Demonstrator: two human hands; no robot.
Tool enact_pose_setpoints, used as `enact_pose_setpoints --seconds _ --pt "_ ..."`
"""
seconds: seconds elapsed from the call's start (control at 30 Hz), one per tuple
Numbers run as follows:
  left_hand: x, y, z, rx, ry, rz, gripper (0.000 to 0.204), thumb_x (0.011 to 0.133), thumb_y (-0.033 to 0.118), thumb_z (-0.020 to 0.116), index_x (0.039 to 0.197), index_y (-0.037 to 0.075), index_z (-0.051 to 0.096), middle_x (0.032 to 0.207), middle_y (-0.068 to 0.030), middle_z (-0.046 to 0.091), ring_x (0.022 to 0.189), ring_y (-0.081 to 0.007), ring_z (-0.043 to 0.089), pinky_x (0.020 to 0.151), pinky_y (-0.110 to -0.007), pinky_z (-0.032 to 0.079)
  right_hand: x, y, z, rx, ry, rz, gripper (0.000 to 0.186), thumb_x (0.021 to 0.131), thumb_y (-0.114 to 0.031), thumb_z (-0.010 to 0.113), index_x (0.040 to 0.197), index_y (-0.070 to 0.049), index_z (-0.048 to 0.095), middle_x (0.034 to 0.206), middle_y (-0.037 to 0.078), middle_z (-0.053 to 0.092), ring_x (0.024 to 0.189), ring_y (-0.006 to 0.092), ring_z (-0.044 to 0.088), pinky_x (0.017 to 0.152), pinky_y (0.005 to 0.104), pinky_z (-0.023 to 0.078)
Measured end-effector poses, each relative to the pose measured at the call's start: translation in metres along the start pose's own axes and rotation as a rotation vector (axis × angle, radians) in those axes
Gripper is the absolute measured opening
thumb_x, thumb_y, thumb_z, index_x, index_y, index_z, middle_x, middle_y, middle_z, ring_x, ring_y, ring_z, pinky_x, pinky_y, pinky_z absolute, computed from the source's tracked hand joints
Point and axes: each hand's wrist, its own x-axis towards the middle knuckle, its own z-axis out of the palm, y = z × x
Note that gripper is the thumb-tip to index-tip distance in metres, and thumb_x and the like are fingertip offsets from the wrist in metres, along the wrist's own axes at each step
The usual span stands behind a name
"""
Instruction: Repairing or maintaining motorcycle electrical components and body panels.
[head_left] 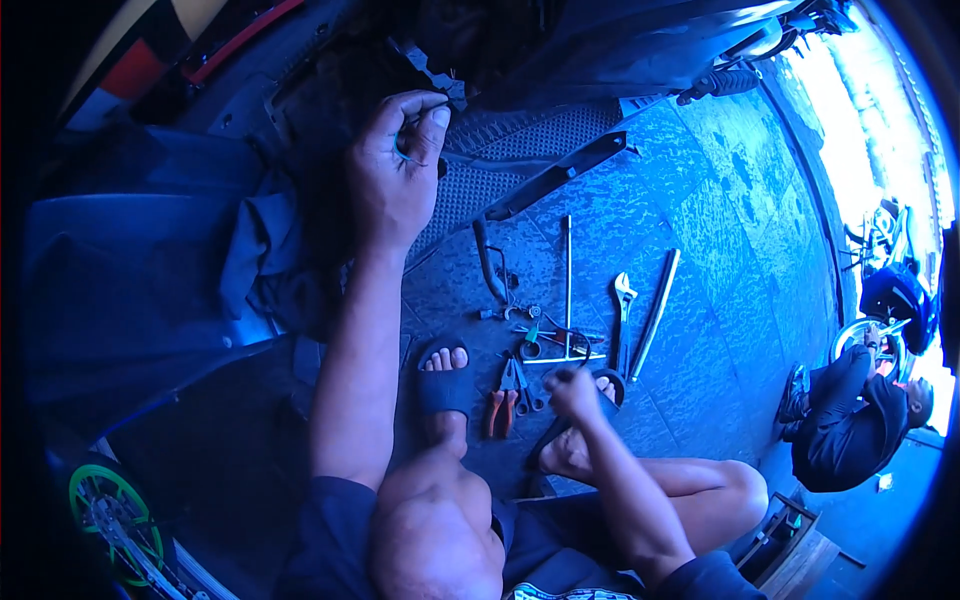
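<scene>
My left hand (398, 165) is raised at the motorcycle's dark underside, thumb and forefinger pinched together. A thin blue-green wire (403, 154) shows in the hollow of that hand; its ends are hidden. My right hand (573, 394) is low over the floor, above my foot, with fingers closed. A dark curved strip rises beside its fingers, and what they hold is unclear. Close by lie pliers with orange handles (502, 410), scissors (530, 398), a T-handle wrench (569, 270), an adjustable wrench (623, 320) and a metal tube (657, 312).
The motorcycle's ribbed footboard (530, 140) and a metal bar (560, 177) stick out over the tiled floor (720, 330). Body panels (130, 260) stand at the left, above a green-rimmed wheel (115, 515). Another person (850, 420) squats at the right beside a motorcycle (895, 300).
</scene>
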Motion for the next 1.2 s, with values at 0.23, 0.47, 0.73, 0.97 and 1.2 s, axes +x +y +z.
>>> enact_pose_setpoints --seconds 0.23,0.47,0.73,0.97,1.2 --pt "-0.003 -0.008 -0.008 -0.032 0.066 0.01 0.02 0.099 0.012 0.06 0.115 0.001 0.064 0.106 -0.0104 0.07 0.094 -0.0175 0.067 0.081 -0.03 0.053 -0.061 0.025 0.083 -0.312 0.113 0.008 0.041 0.087 -0.029 0.074 0.112 -0.002 0.055 0.119 0.023 0.057 0.106 0.0462 0.062 0.089 0.0533 0.052" --pt "-0.009 -0.004 -0.011 -0.066 0.031 -0.009 0.013 0.1 0.008 0.059 0.11 0.0 0.062 0.108 -0.0075 0.066 0.097 -0.011 0.061 0.084 -0.026 0.05 -0.063 0.025 0.082 -0.43 0.209 0.018 0.033 0.086 -0.031 0.074 0.103 -0.003 0.068 0.121 0.018 0.052 0.117 0.0375 0.053 0.091 0.0509 0.053" --pt "-0.008 0.0 -0.014 -0.093 0.07 0.005 0.013 0.1 0.014 0.061 0.1 0.002 0.064 0.083 0.0023 0.058 0.074 -0.0048 0.05 0.067 -0.023 0.042 -0.057 -0.021 0.021 -0.418 -0.177 0.244 0.044 0.077 -0.033 0.08 0.1 0.004 0.074 0.108 0.025 0.072 0.101 0.0394 0.07 0.092 0.0467 0.055" --pt "-0.004 0.005 -0.007 -0.116 0.044 -0.045 0.013 0.101 0.013 0.059 0.099 0.001 0.064 0.082 0.0016 0.056 0.073 -0.0055 0.05 0.066 -0.023 0.043 -0.031 0.016 0.005 -0.577 -0.182 0.122 0.049 0.072 -0.036 0.082 0.095 0.006 0.074 0.105 0.024 0.073 0.1 0.0371 0.072 0.087 0.0437 0.057" --pt "-0.005 0.006 -0.012 -0.085 0.045 -0.009 0.012 0.099 0.011 0.06 0.098 0.001 0.066 0.083 -0.0017 0.06 0.072 -0.0092 0.055 0.065 -0.025 0.045 -0.036 -0.026 -0.054 -0.373 -0.529 0.119 0.043 0.082 -0.031 0.079 0.103 0.006 0.073 0.101 0.017 0.075 0.091 0.0282 0.073 0.082 0.0387 0.057"
